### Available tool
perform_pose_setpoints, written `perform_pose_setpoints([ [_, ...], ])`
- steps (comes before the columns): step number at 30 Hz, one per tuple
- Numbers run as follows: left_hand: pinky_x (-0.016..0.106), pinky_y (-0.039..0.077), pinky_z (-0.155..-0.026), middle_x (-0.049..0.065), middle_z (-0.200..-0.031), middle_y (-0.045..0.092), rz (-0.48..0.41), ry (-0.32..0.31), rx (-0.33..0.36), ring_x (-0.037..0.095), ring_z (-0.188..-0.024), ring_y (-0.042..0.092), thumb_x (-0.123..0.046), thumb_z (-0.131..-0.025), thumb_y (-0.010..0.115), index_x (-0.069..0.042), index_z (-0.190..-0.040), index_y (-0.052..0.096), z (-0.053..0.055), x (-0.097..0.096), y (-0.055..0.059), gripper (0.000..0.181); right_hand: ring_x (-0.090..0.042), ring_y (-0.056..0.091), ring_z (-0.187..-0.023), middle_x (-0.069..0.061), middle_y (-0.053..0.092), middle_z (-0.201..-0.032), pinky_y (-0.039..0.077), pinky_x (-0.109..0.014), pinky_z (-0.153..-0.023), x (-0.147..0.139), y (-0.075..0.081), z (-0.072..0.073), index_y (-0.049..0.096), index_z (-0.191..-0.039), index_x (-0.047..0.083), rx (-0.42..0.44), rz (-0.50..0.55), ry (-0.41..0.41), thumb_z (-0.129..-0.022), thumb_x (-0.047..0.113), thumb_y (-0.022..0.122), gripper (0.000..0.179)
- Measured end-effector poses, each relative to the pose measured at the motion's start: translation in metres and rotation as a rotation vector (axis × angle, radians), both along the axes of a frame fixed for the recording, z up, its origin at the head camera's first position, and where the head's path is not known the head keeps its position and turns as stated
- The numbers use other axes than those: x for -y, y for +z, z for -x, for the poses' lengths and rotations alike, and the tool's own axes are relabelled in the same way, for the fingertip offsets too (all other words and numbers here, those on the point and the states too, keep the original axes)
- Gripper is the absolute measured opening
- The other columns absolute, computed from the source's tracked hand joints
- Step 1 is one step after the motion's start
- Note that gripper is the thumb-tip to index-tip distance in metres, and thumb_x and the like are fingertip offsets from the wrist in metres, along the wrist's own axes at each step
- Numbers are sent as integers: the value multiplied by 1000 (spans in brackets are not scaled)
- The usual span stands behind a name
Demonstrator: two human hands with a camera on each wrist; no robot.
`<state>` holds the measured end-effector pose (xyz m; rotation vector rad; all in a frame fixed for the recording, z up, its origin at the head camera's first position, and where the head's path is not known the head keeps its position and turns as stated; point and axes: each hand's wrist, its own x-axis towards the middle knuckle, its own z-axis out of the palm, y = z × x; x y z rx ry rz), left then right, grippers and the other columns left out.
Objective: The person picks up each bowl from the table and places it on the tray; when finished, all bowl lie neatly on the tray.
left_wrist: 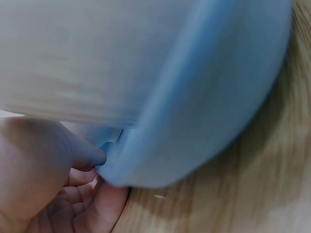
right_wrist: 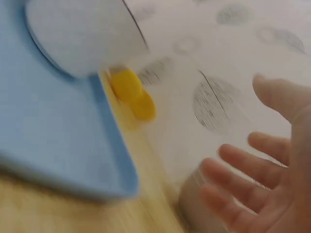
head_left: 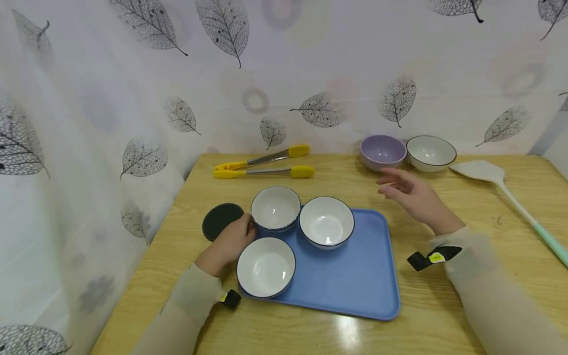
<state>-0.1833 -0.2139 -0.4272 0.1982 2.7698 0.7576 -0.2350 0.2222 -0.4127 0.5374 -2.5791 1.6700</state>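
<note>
The left hand (head_left: 232,240), in the head view, is at the left edge of the blue tray (head_left: 359,281), which carries three white bowls (head_left: 327,223); the empty right hand (head_left: 412,197) is near the tray's far right corner. Left wrist view: thumb and fingers (left_wrist: 104,206) pinch the tray's rim. Right wrist view: the fingers (right_wrist: 243,182) are spread loosely.

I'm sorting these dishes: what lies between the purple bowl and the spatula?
A dark-rimmed white bowl stands between the purple bowl and the spatula; the head view shows it.
</note>
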Motion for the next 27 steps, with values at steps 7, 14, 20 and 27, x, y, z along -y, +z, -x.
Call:
perform_pose_setpoints([
  [7,37,45,-75,6,-89,55,-4,4,-3,22,-82,53,-20,-103,50,-2,-123,53,-1,2,-2,27,-8,45,-125,6,47,-136,37,-20,-101,-35,-17,23,32,-154,15,-88,178,-654,-95,31,69,73],
  [14,36,43,-73,6,-86,53,-13,-10,-5,21,-80,52,-19,-103,50,-2,-120,53,0,2,-3,24,-11,12,-148,2,8,-164,20,-28,-118,-59,-25,36,6,-161,24,65,199,-746,-90,40,73,99],
  [20,35,42,-72,5,-85,52,-25,-15,4,20,-80,52,-21,-103,50,-3,-119,52,2,0,-1,24,-18,-6,-153,-2,-13,-167,5,-34,-122,-71,-27,49,-17,-159,26,189,134,-671,-88,49,72,117],
  [27,35,41,-70,5,-81,50,-19,-42,-23,19,-76,50,-17,-102,49,-2,-113,53,1,-1,-1,19,-22,3,-153,-9,-8,-167,6,-32,-121,-76,-35,65,-14,-160,17,154,60,-639,-83,50,77,124],
])
